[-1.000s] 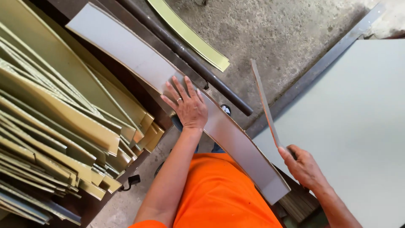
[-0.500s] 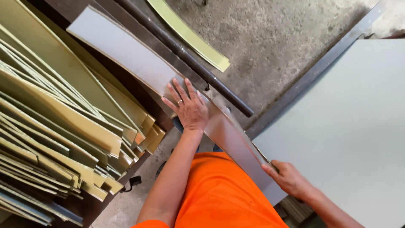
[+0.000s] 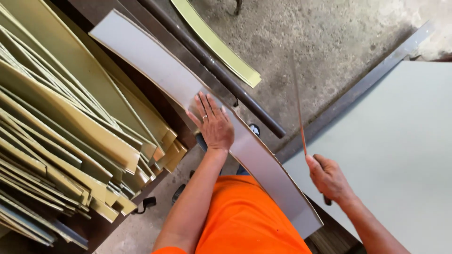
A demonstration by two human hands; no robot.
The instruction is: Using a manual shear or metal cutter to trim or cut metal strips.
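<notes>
At the far left a stack of yellowish-green cut strips (image 3: pixel 61 155) fans out, their ends overlapping and pointing toward the middle. Just to the right of it lies a long grey strip of board (image 3: pixel 155 75), running diagonally from the upper left down to the lower right, past the person's orange shirt (image 3: pixel 249 221). The left hand (image 3: pixel 214 124) rests flat on the middle of this strip, fingers spread and palm down, its grip open and pressing rather than clasping. Beyond the strip a dark metal bar (image 3: pixel 212 66) runs along the same slant, and a narrow pale green offcut (image 3: pixel 219 47) lies on the concrete floor (image 3: pixel 329 42) past it. Further right, the right hand (image 3: pixel 329 178) has its grip closed around the handle of a long thin blade (image 3: pixel 298 103), which stands nearly upright above the fist, well apart from the grey strip. At the far right a large pale grey sheet (image 3: pixel 395 155) fills the corner, with the right hand over its near edge.
</notes>
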